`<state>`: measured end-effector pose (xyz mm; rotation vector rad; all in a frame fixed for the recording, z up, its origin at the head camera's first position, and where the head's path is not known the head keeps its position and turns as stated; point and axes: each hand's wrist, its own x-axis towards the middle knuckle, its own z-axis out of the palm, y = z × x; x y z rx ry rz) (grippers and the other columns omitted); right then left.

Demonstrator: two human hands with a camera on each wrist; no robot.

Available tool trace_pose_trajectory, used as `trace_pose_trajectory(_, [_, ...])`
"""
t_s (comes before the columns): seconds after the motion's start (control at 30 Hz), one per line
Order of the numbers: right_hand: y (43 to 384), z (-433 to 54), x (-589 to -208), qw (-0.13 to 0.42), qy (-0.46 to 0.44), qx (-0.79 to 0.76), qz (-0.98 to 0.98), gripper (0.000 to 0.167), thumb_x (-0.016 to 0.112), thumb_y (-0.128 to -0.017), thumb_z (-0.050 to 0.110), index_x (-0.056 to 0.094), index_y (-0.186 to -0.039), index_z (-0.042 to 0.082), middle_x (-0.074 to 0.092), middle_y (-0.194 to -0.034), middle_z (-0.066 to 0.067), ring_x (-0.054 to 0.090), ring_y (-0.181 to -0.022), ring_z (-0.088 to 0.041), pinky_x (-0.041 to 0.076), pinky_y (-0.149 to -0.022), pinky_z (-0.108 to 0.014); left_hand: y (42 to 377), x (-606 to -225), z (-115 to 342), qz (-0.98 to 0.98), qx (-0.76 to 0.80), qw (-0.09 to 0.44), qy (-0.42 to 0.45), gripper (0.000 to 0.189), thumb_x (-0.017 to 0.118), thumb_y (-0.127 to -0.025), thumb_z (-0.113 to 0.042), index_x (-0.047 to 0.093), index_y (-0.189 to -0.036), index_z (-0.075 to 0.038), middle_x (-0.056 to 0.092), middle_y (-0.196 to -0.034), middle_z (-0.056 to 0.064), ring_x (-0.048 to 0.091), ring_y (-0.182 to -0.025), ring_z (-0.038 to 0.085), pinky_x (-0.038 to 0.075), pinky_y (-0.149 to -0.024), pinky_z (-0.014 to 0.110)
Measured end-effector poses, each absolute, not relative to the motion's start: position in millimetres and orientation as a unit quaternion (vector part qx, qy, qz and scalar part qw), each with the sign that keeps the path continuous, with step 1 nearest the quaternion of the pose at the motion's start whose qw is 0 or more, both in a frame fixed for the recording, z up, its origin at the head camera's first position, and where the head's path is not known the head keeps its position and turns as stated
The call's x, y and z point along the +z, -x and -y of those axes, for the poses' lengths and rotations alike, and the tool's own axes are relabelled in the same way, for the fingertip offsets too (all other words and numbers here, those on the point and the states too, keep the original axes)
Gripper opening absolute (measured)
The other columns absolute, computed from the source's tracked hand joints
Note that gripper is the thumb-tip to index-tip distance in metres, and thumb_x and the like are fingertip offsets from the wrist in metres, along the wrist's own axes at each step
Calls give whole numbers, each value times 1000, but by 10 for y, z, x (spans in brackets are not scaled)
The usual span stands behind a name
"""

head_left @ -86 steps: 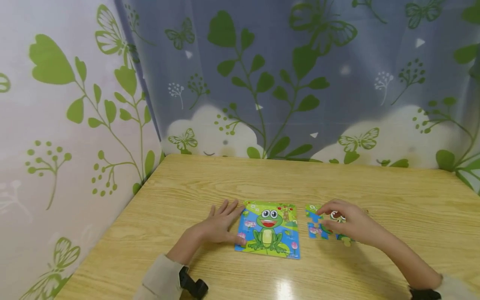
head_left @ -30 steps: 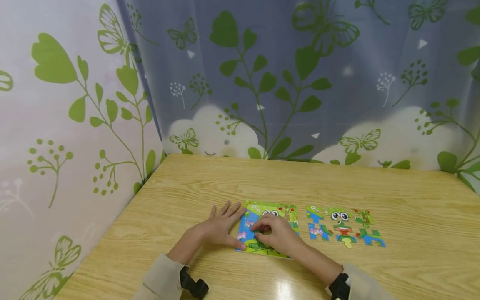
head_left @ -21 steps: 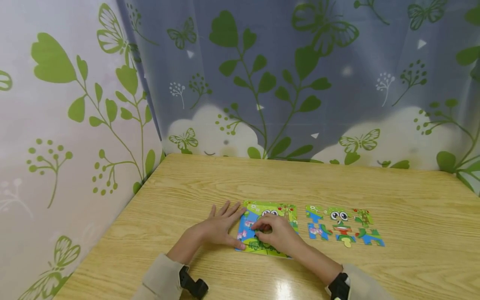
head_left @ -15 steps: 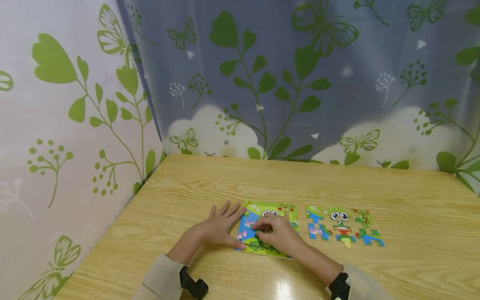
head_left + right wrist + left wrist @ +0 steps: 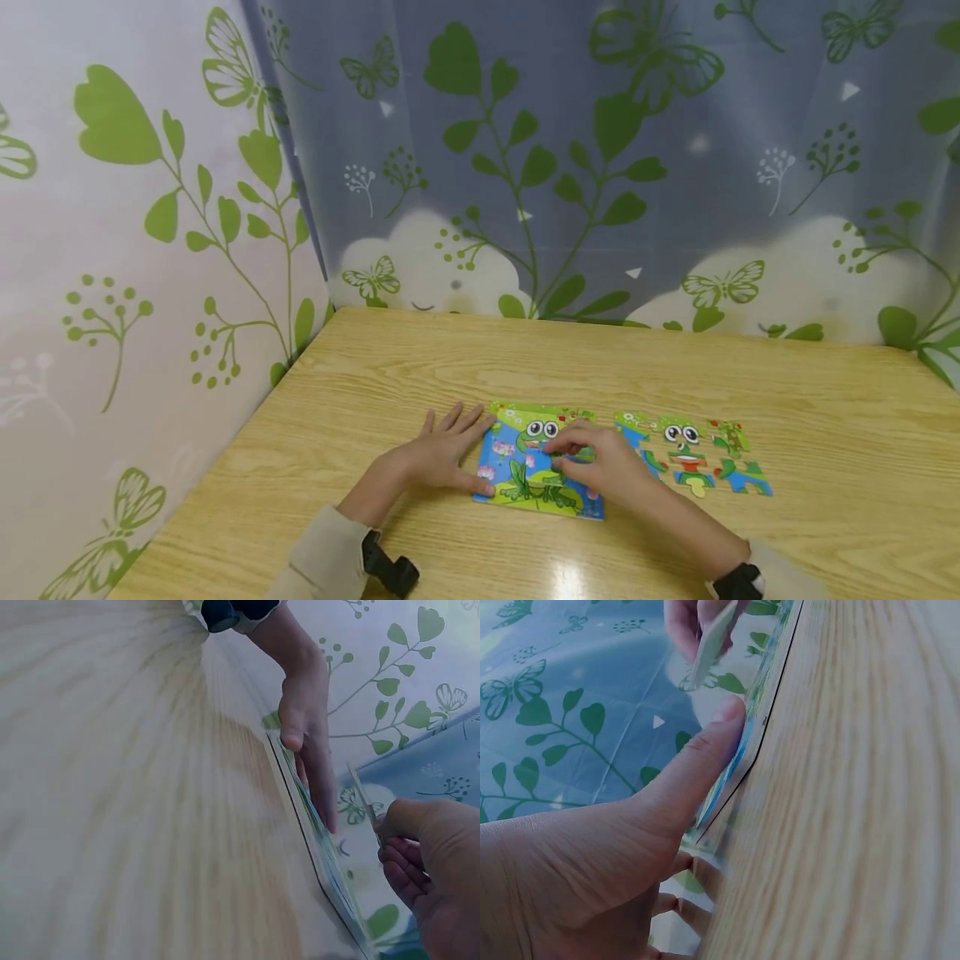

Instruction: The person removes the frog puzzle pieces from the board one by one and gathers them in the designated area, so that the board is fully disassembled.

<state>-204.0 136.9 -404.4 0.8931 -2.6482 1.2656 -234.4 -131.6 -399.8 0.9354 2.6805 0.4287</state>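
Observation:
A square frog picture puzzle board point(image 5: 540, 499) lies on the wooden table. My left hand point(image 5: 433, 457) rests spread at its left side, its thumb on the board's edge. Above the board's middle, my right hand point(image 5: 611, 468) pinches a thin puzzle piece point(image 5: 538, 463) between thumb and fingers. The piece overlaps the frog's belly in the head view; blue and yellow-green show on its face. Both wrist views show this piece point(image 5: 364, 796) tilted and raised off the board, seen nearly edge-on.
Right of the board lie several loose jigsaw pieces point(image 5: 742, 477), including one with the frog's eyes point(image 5: 681, 432). My right hand and forearm partly hide the left ones. A patterned curtain point(image 5: 480, 167) stands behind the table point(image 5: 420, 350).
My right hand carries the piece to the right and up from the board's left-middle, uncovering the frog's eyes. Earlier it came over from the loose pieces. The left hand stays put.

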Motion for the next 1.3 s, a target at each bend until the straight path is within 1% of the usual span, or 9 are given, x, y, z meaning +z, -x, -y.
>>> trace_pose_trajectory(0.13, [1980,-1587,-4012,66,-294,407,862,18,68,-83,6,70,-94,20,60,-95,12,54,-83,-10,48,-72,-30,2337,-3995,1320,-922,151,134,-330,92,60,-79,-59,17,-149,-19,4,-152,11,-6,-135,35,-6,-99,62])
trace_pose_trajectory(0.33, [1887,-1925,-4017,125,-308,391,859,23,70,-79,1,70,-92,20,62,-93,12,55,-79,-7,49,-67,-29,2335,-3986,1323,-920,150,135,-337,88,61,-79,-58,22,-148,-20,4,-152,13,-6,-135,38,-6,-98,63])
trace_pose_trajectory(0.5, [1779,-2172,-4001,142,-310,376,862,24,71,-79,2,70,-94,20,61,-95,11,54,-79,-9,48,-68,-28,2336,-3982,1317,-920,151,137,-335,89,60,-78,-59,21,-148,-21,3,-152,12,-8,-135,37,-7,-98,62])
trace_pose_trajectory(0.63, [1727,-2299,-4043,166,-322,368,857,26,73,-75,-1,70,-93,18,61,-92,10,54,-76,-8,48,-64,-25,2343,-3987,1324,-921,149,139,-333,90,60,-78,-61,21,-148,-22,2,-152,11,-8,-135,36,-8,-99,62])
trace_pose_trajectory(0.73, [1702,-2360,-4107,167,-327,367,855,27,74,-75,-1,70,-93,18,60,-91,10,53,-75,-6,46,-61,-24,2346,-3993,1333,-921,148,141,-332,90,60,-78,-60,20,-148,-22,3,-152,11,-8,-135,36,-8,-98,62])
trace_pose_trajectory(0.87, [1682,-2409,-4197,148,-333,369,855,26,74,-75,2,69,-93,20,60,-92,9,52,-73,-6,46,-60,-23,2346,-3999,1335,-918,154,144,-335,89,60,-78,-59,21,-148,-20,3,-152,12,-7,-135,37,-8,-98,63])
trace_pose_trajectory(1.03, [1692,-2439,-4257,122,-347,373,852,26,73,-77,3,68,-94,21,61,-93,9,56,-78,-6,47,-68,-21,2346,-4005,1329,-917,159,145,-335,89,60,-79,-59,21,-148,-20,3,-152,12,-8,-135,37,-8,-98,63])
trace_pose_trajectory(1.1, [1706,-2449,-4274,122,-363,375,844,27,74,-76,0,68,-93,20,61,-93,8,57,-79,-7,46,-70,-20,2344,-4003,1329,-918,160,145,-333,89,60,-79,-59,21,-148,-21,3,-152,12,-8,-135,36,-8,-98,63])
trace_pose_trajectory(1.3, [1758,-2481,-4338,137,-400,364,830,32,75,-71,-5,69,-91,19,62,-91,6,56,-80,-10,46,-68,-22,2341,-3994,1324,-919,160,142,-332,88,60,-78,-59,21,-148,-21,3,-152,11,-8,-135,36,-8,-98,63])
